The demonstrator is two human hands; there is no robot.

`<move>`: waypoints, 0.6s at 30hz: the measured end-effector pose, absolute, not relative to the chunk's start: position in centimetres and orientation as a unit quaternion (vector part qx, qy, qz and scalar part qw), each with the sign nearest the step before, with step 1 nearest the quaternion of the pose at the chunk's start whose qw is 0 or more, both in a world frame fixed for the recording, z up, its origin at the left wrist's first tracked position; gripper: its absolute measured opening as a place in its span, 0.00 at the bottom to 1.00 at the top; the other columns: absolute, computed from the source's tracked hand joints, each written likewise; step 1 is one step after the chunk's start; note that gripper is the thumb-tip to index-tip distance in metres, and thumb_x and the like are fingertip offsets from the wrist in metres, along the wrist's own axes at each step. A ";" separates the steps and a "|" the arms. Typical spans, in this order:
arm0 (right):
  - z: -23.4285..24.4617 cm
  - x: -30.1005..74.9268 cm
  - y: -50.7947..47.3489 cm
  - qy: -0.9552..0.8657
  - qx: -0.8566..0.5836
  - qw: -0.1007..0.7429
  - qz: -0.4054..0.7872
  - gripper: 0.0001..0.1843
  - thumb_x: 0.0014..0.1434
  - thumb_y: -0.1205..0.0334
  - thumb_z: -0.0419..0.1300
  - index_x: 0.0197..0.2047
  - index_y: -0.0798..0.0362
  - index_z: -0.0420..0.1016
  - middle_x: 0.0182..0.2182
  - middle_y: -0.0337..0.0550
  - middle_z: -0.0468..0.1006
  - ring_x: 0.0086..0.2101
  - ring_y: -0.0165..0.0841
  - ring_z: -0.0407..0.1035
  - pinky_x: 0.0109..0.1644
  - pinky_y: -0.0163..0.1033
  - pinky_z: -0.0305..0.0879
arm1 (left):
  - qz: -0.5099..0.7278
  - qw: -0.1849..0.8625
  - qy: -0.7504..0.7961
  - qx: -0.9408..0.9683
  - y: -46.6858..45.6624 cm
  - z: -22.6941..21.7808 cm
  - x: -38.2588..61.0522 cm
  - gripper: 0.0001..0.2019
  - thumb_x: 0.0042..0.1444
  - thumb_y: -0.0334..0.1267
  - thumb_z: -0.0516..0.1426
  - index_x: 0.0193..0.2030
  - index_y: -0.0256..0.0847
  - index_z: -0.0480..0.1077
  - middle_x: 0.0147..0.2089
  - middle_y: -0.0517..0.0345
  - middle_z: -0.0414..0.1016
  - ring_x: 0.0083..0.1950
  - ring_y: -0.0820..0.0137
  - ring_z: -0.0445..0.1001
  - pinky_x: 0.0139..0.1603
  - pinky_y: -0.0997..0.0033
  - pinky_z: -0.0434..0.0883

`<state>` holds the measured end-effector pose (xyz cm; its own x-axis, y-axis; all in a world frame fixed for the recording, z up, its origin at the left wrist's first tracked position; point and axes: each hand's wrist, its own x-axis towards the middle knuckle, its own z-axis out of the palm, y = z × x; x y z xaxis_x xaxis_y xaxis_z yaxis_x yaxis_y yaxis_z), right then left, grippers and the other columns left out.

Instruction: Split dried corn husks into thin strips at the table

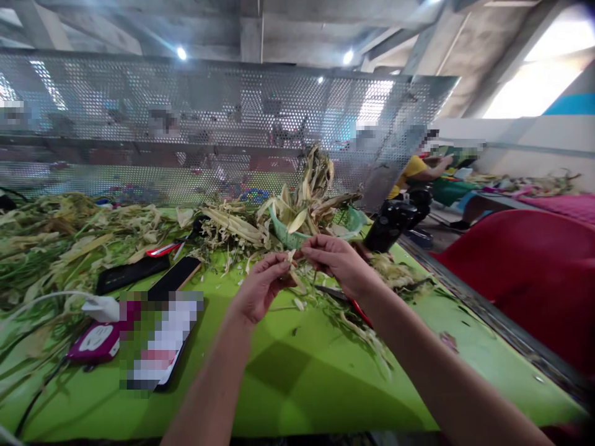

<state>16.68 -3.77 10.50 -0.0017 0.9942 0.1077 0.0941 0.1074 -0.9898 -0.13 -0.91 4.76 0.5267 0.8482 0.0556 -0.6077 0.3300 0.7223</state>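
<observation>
My left hand (260, 286) and my right hand (339, 263) meet above the green table (297, 384), both pinched on a small pale strip of dried leaf (292, 255) held between them. Under my right wrist lie red-handled scissors (357, 306) on the table. Just behind the hands stands a green plastic basket (346, 224) stuffed with dried husks (307, 198). Loose bits of husk lie scattered below the hands.
A heap of dried leaves (69, 229) covers the left of the table. Two dark phones (174, 277), a white charger (100, 306), a pink device (93, 341) and red-handled cutters (162, 249) lie left. Perforated metal screen (209, 124) stands behind. A person in yellow (413, 170) sits far right; a red chair (525, 272).
</observation>
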 end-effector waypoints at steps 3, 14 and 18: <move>10.2 16.6 -3.9 -0.569 -0.527 0.454 0.439 0.16 0.49 0.51 0.67 0.30 0.55 0.71 0.18 0.32 0.67 0.18 0.22 0.53 0.20 0.32 0.41 | 0.468 0.810 0.148 0.321 -1.0 5.1 -0.1 0.08 0.48 0.33 0.65 0.34 0.35 0.72 0.43 0.55 0.77 0.31 0.78 0.73 0.32 0.78 0.73; 9.0 18.1 -5.2 -0.568 -0.559 0.414 0.440 0.17 0.50 0.49 0.66 0.32 0.55 0.72 0.17 0.31 0.65 0.18 0.22 0.53 0.22 0.32 0.42 | 0.463 0.787 0.180 0.366 -1.5 5.7 -0.4 0.10 0.49 0.37 0.64 0.36 0.36 0.72 0.46 0.52 0.78 0.29 0.80 0.72 0.33 0.78 0.73; 10.3 17.9 -5.4 -0.596 -0.549 0.432 0.397 0.15 0.50 0.51 0.66 0.30 0.55 0.73 0.20 0.32 0.65 0.21 0.23 0.53 0.23 0.33 0.45 | 0.448 0.755 0.204 0.433 -1.7 5.5 0.1 0.09 0.47 0.37 0.65 0.33 0.36 0.73 0.50 0.53 0.75 0.32 0.79 0.71 0.35 0.78 0.72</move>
